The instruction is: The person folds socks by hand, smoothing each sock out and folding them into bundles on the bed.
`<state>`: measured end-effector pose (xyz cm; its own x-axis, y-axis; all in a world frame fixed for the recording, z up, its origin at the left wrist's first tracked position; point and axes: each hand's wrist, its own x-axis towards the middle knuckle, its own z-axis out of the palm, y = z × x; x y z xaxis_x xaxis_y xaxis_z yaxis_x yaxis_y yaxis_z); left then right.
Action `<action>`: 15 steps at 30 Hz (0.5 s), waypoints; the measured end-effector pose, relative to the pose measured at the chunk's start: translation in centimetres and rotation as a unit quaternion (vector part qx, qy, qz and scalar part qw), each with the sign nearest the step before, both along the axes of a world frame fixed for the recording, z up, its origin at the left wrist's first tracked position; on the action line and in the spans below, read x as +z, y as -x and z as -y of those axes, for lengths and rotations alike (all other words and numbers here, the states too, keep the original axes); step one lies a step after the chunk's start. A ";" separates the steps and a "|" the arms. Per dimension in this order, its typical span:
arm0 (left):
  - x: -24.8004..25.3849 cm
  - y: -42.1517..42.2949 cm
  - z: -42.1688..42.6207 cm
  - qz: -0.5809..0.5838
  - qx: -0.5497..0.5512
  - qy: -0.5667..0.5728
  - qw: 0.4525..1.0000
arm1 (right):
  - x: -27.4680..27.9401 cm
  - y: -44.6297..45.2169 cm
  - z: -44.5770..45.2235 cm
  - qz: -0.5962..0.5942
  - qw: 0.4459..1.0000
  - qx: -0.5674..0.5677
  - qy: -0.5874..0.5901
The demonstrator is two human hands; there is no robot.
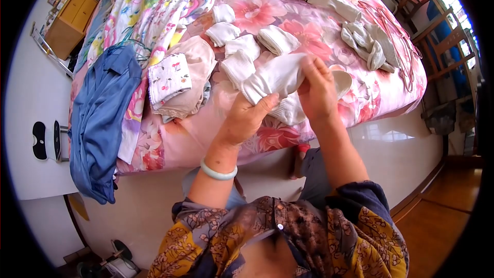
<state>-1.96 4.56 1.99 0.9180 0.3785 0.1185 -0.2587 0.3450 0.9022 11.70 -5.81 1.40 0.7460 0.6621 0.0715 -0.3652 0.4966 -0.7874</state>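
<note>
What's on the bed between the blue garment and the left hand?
In the head view: a folded pile topped with a patterned white cloth, then bare bedspread before the left hand.

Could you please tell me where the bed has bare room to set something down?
Bare bedspread shows beyond the folded white socks and between them and the crumpled greyish fabric. It's crowded around the left hand and right hand, and leftward by the blue garment.

A plain white sock (278, 74), ribbed at one end, is held stretched out above the bed (262, 7), near the middle of its near edge. It is flattened and lightly creased, slanting so that the ribbed end sits closer to that edge than the other.
</note>
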 end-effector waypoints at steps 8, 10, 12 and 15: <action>0.4 0.9 -2.0 -0.080 -0.012 -0.075 0.994 | 0.4 -3.7 1.0 -0.113 0.989 -0.052 -0.075; 0.7 1.3 -2.3 -0.113 -0.024 -0.100 0.988 | 0.9 -3.4 0.9 -0.107 0.989 -0.082 -0.055; 1.6 1.5 -2.2 -0.105 -0.025 -0.125 0.986 | 0.5 -3.5 0.8 -0.100 0.988 -0.111 -0.028; 1.5 1.6 -2.9 -0.115 -0.005 -0.127 0.985 | 0.4 -4.6 1.9 -0.059 0.993 -0.101 -0.031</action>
